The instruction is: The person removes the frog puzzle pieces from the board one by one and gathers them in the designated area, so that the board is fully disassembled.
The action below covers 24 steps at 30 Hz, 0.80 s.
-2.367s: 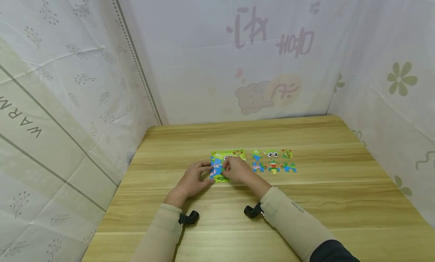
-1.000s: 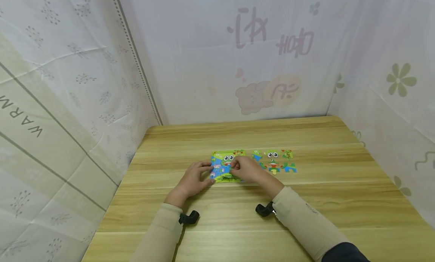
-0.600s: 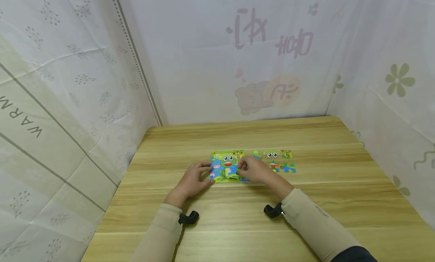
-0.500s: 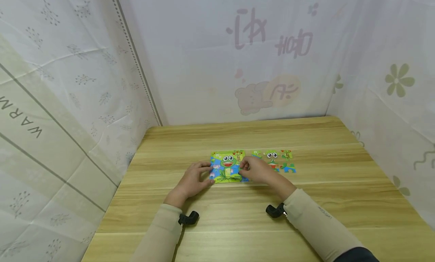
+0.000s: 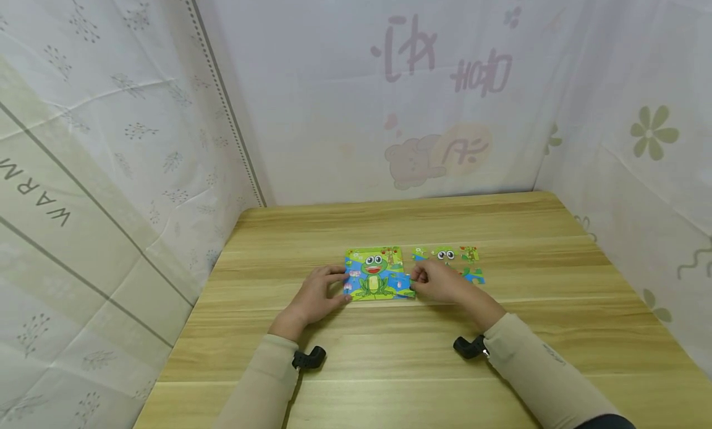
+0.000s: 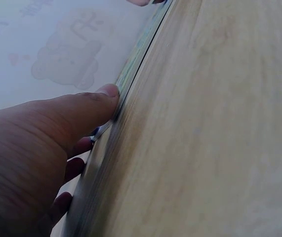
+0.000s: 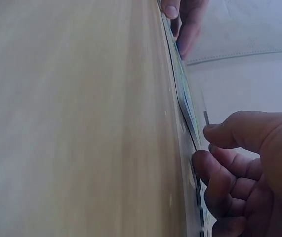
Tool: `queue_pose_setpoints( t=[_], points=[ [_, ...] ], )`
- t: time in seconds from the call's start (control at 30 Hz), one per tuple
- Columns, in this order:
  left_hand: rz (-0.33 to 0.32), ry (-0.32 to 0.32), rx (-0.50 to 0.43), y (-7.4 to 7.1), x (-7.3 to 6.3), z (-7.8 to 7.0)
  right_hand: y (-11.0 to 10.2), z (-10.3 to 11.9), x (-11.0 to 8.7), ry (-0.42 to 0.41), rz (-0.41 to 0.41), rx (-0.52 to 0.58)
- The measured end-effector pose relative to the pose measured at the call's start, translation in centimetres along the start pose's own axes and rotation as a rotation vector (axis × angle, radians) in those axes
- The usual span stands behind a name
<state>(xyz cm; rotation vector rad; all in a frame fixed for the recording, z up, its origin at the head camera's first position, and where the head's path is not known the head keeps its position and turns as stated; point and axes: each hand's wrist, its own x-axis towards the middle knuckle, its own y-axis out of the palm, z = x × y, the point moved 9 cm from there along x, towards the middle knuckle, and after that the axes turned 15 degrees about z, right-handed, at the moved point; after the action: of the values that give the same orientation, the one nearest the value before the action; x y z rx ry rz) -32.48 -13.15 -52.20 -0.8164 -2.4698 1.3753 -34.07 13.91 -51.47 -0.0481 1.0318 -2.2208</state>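
A square frog puzzle point(image 5: 374, 265) lies on the table in the head view. My left hand point(image 5: 313, 299) holds its left side, with the thumb at the near left corner and the fingers along the edge. In the left wrist view that thumb point(image 6: 89, 108) presses against the puzzle's thin edge. My right hand point(image 5: 445, 284) pinches a blue and green puzzle piece point(image 5: 399, 285) that overlaps the puzzle's lower right edge. The right wrist view shows the piece's thin dark edge point(image 7: 206, 117) standing up at the thumb tip, above the flat puzzle. The other right fingers are curled.
To the right, several loose frog puzzle pieces lie in two rows, among them one with eyes point(image 5: 445, 254), one with a tree point(image 5: 470, 253) and a blue-green one point(image 5: 475, 274). My right hand covers part of them. Patterned cloth point(image 5: 311, 95) hangs around the wooden table point(image 5: 356, 379).
My right hand has moved right from over the frog's middle to beyond the puzzle's right edge, bringing the pinched piece along. More of the frog picture shows. The left hand has stayed put.
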Motion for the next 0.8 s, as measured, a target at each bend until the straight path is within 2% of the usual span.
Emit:
queue_pose_setpoints(
  t=[0.33,0.53,0.8],
  points=[
    [0.006,-0.004,-0.006,0.0,0.0,-0.1,-0.6,-0.6,-1.8,0.007,0.015,-0.039],
    [-0.007,0.009,-0.005,-0.1,0.0,-0.3,-0.5,-1.0,-2.9,0.02,0.044,-0.003],
    [-0.003,0.014,0.003,-0.1,0.0,-0.3,-0.3,-1.4,-3.6,-0.022,0.077,-0.012]
  ],
)
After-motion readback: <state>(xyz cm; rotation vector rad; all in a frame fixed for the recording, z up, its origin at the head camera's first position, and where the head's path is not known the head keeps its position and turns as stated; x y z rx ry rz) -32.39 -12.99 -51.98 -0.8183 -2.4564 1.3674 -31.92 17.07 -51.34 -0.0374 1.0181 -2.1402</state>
